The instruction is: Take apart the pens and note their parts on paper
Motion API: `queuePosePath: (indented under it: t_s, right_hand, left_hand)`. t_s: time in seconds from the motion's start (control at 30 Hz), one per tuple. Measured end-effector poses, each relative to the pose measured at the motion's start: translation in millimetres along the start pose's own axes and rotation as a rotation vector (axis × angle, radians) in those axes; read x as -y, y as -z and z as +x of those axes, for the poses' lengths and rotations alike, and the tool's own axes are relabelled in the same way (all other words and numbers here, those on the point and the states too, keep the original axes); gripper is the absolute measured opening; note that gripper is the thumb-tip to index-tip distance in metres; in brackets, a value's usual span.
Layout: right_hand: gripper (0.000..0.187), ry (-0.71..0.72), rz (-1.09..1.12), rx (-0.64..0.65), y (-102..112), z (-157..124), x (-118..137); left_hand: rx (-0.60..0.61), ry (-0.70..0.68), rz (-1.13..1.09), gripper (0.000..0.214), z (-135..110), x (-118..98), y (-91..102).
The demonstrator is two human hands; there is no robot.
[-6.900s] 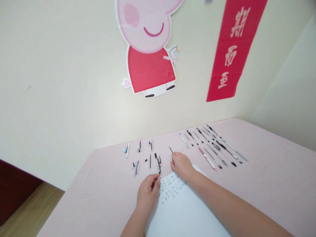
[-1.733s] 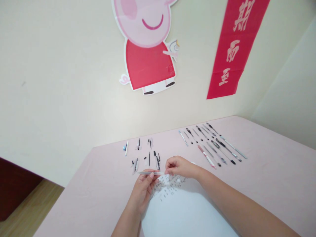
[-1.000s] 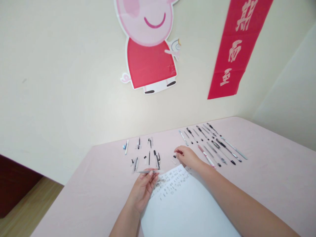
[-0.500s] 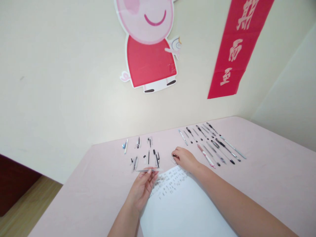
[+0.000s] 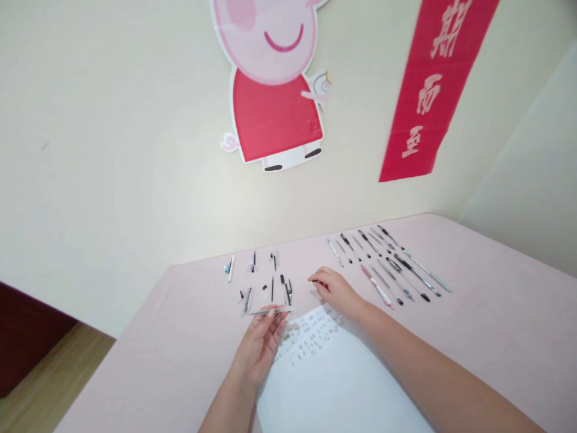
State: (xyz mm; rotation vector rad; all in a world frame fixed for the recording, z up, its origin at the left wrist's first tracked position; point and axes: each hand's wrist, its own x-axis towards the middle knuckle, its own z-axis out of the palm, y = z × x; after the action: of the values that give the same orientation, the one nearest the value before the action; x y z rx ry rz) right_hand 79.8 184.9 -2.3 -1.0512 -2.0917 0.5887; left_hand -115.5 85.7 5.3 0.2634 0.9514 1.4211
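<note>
My left hand pinches a clear pen barrel, held level just above the pink table. My right hand is closed in a pinch on a small dark pen part at its fingertips, right of the barrel. A white sheet with handwriting lies under both forearms. Several small loose pen pieces lie just beyond my left hand.
A row of several whole pens lies to the right on the table. A white and blue pen lies at the far left of the pieces. The wall behind carries a pink cartoon pig cutout and a red banner. Wooden floor shows at lower left.
My right hand let go of the barrel's end, reached out right to the table, and now holds a small dark part. My left hand kept the barrel nearly still.
</note>
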Motion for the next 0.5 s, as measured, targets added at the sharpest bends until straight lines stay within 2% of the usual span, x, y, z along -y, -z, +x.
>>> queuePosePath:
  t_s: [0.1,0.23,0.33,0.5]
  right_hand:
    - [0.017,-0.09,0.253,0.02,-5,1,8]
    - [0.017,-0.298,0.597,0.149,-10,0,18]
    - [0.019,-0.337,0.699,0.184,-11,-1,23]
    - [0.018,-0.353,0.743,0.21,-16,-4,29]
  left_hand:
    - [-0.003,-0.008,-0.028,0.016,1,0,1.4]
    - [0.0,-0.017,-0.049,0.015,2,0,2.9]
    - [0.007,-0.022,-0.053,0.015,3,0,3.1]
    - [0.0,-0.024,-0.043,0.016,3,0,2.7]
